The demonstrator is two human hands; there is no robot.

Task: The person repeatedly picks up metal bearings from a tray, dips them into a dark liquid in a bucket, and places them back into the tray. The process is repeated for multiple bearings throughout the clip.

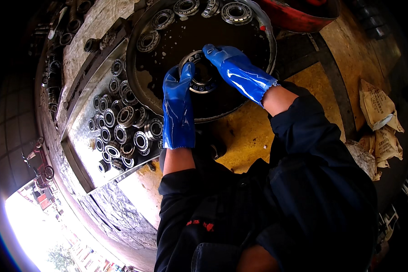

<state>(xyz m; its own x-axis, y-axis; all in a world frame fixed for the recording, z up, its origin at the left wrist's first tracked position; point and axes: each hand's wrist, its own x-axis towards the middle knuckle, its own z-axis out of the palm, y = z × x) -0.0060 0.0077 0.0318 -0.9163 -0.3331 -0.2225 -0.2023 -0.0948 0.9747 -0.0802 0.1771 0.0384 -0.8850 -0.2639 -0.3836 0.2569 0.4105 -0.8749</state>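
Observation:
Both my hands wear long, wet-looking blue rubber gloves and are over a round basin [132, 77] of dark liquid. A large roller bearing [203, 87] is between them, tilted so its ring of rollers shows. My left hand [178, 83] grips its left side, the thumb over the ring. My right hand [226, 59] is closed at its upper right edge; the fingertips behind the ring are hidden. Several other bearings, one a wide bearing [236, 13], lie along the basin's far inner edge.
Left of the basin, a metal tray [77, 170] holds many smaller bearings [122, 116]. A red container [299, 18] stands at the far right. Crumpled paper sacks [380, 109] lie on the right. Further bearings and parts line the far left.

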